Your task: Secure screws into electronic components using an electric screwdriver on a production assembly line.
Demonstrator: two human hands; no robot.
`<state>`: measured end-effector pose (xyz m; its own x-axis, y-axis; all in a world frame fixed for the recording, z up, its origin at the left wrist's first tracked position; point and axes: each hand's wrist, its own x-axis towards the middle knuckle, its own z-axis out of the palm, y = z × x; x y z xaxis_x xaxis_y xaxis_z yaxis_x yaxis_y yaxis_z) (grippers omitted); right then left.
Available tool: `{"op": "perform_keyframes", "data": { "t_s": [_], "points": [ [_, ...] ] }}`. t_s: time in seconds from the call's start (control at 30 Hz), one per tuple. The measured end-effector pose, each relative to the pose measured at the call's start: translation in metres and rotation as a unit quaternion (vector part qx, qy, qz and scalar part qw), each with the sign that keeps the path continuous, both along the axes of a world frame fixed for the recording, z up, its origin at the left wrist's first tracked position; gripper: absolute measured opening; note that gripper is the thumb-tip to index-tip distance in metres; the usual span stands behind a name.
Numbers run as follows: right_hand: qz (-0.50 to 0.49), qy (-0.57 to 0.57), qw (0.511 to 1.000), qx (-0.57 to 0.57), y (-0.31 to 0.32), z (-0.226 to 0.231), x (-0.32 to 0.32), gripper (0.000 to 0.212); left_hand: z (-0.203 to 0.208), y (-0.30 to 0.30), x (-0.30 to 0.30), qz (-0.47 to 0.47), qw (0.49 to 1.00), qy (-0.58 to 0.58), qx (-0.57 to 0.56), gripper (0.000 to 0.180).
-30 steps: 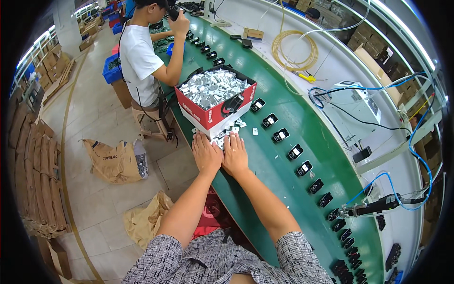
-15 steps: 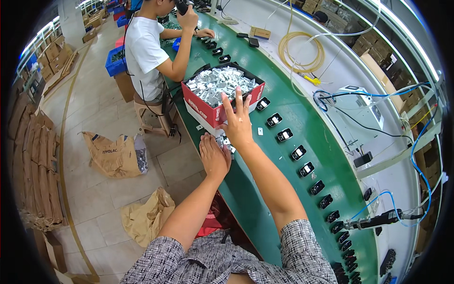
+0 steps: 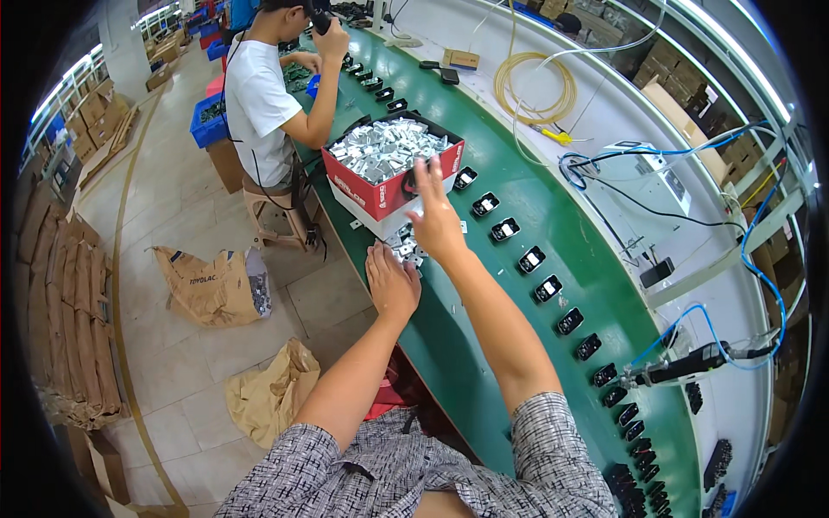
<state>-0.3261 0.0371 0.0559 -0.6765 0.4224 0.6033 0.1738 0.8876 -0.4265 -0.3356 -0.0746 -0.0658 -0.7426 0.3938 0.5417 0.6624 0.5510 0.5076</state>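
My left hand [image 3: 393, 281] lies flat on the green bench near its left edge, fingers stretched out. Beside its fingertips is a loose pile of small silvery metal plates [image 3: 404, 244]. My right hand [image 3: 439, 226] is raised at the near right corner of a red and white box [image 3: 367, 200], its fingers extended, slightly blurred and holding nothing visible. Whether it touches the box I cannot tell. Many more metal plates [image 3: 389, 148] fill the box to its top. One loose plate [image 3: 355, 224] lies left of the box.
Black housings [image 3: 530, 259] run in a line along the green bench [image 3: 458, 345]. A powered screwdriver [image 3: 691, 363] hangs at the right on a blue hose. Across the box a co-worker [image 3: 263, 95] sits on a stool. Paper sacks [image 3: 211, 285] stand on the floor at left.
The bench and box have shifted slightly left in view. My right hand's fingers have drawn closer together beside the box corner. The co-worker's far hand has pulled back from the housings.
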Motion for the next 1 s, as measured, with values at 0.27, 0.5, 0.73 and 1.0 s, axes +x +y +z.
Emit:
{"op": "perform_keyframes", "data": {
  "t_s": [0.27,0.5,0.73,1.0],
  "points": [
    [0.130,-0.226,0.963,0.074,0.024,-0.056,0.062,0.044,0.003,0.013,0.045,0.021,0.999,-0.030,0.025,0.056],
    [0.262,-0.173,0.926,0.210,0.034,-0.054,0.045,0.035,0.008,-0.007,0.048,-0.090,0.948,-0.170,0.253,0.051],
    [0.159,-0.146,0.976,0.000,0.033,-0.050,0.088,0.028,-0.001,-0.039,0.006,-0.183,0.940,-0.202,0.206,0.051],
    [0.026,-0.181,0.982,-0.045,0.045,-0.056,0.130,0.019,0.007,-0.030,-0.006,-0.265,0.942,-0.116,0.172,0.049]
  ]
}}
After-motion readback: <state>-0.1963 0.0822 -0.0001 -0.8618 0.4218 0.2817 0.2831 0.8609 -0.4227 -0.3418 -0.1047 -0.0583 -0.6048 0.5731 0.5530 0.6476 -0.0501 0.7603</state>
